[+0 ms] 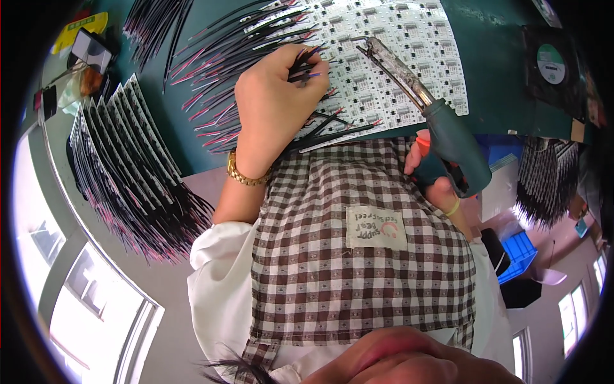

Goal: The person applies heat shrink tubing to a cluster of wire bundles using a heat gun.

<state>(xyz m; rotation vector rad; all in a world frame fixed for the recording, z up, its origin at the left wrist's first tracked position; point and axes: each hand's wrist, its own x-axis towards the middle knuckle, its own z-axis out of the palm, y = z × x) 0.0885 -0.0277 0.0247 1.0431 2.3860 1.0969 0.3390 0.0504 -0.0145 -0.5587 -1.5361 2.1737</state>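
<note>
My left hand (pixel 275 96), a gold watch on its wrist, is closed around a few thin black wires over the left part of a white sheet of circuit boards (pixel 409 25). Many black wires (pixel 211 83) with red and pale ends lie in a row along that sheet's left side, some reaching under my hand. My right hand (pixel 440 192) grips a dark green soldering gun (pixel 457 144), partly hidden behind its handle. The gun's metal barrel and bent tip point up and left above the sheet, apart from my left hand.
Wired board strips (pixel 128 141) stand at the left edge of the green table (pixel 495 77), their wires hanging down. A loose wire bundle (pixel 157 25) lies at the far left. At right are a black reel (pixel 551 67), more hanging wired strips (pixel 547 182) and a blue crate (pixel 518 256).
</note>
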